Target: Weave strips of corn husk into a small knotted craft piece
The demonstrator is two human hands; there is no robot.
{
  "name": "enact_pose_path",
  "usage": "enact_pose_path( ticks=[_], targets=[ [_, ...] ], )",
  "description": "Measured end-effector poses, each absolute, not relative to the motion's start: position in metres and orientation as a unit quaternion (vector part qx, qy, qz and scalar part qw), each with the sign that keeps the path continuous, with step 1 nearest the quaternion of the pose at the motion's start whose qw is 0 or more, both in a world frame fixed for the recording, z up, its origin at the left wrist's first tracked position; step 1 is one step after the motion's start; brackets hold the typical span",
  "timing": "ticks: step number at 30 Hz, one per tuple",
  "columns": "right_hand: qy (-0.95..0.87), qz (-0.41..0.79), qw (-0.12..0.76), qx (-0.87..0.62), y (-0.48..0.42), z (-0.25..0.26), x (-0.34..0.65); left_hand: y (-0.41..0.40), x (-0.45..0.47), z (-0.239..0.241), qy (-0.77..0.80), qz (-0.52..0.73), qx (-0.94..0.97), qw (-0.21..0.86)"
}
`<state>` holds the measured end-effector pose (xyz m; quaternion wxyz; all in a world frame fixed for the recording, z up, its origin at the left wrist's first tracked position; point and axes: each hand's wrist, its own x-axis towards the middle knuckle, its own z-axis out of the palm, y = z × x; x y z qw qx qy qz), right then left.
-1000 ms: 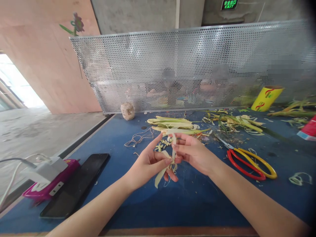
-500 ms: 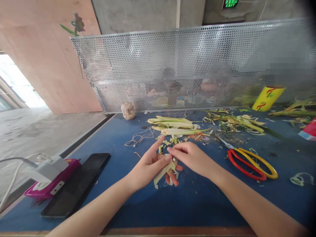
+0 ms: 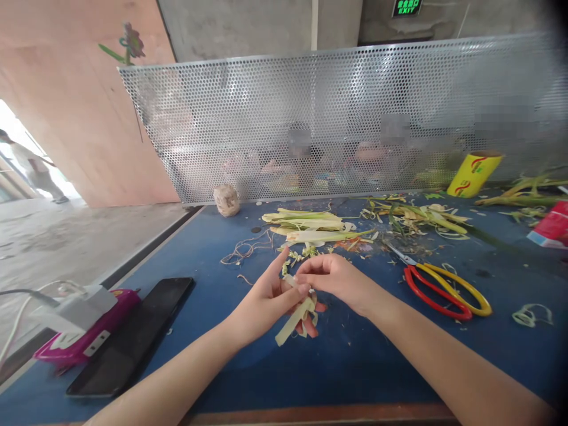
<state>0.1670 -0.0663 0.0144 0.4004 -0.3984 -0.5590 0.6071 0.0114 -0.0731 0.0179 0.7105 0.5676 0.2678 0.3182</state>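
Note:
My left hand (image 3: 266,302) and my right hand (image 3: 335,277) meet over the blue table (image 3: 355,367). Both pinch a pale yellow-green leaf strip (image 3: 295,316) that is folded into a small knot between them. One loose end of the strip hangs down to the left below my left fingers. My left index finger points up and away while the thumb and other fingers press the strip. My right fingertips are curled onto the top of the fold.
Red and yellow scissors (image 3: 439,284) lie to the right. A pile of leaf strips (image 3: 310,226) and twine (image 3: 244,251) lies ahead, with more cuttings (image 3: 421,218) farther right. A black phone (image 3: 128,334) and a pink charger block (image 3: 80,331) sit left. A perforated metal screen (image 3: 337,118) backs the table, with a yellow roll (image 3: 473,174) beside it.
My right hand came down from holding the strip's upper end upright and closed in on my left fingers; the strip is folded lower and tighter. The view shifted slightly.

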Motion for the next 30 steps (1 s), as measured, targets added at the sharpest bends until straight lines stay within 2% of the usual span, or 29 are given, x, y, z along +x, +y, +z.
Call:
enact_pose_path(
  ticks=[10,21,30],
  targets=[
    [-0.563,0.562,0.436,-0.421,-0.0642,0.0153,0.1664,-0.072,0.0143,0.0189,0.316,0.356,0.534,0.699],
    [-0.565,0.48,0.501,-0.446,-0.0624,0.0128,0.1659,-0.0725,0.0153,0.0191,0.297,0.317,0.521,0.735],
    [-0.612,0.52,0.429,-0.414,-0.0631,0.0131,0.1682,-0.0674,0.0112,0.0247,0.302,0.374,0.501,0.72]
  ],
)
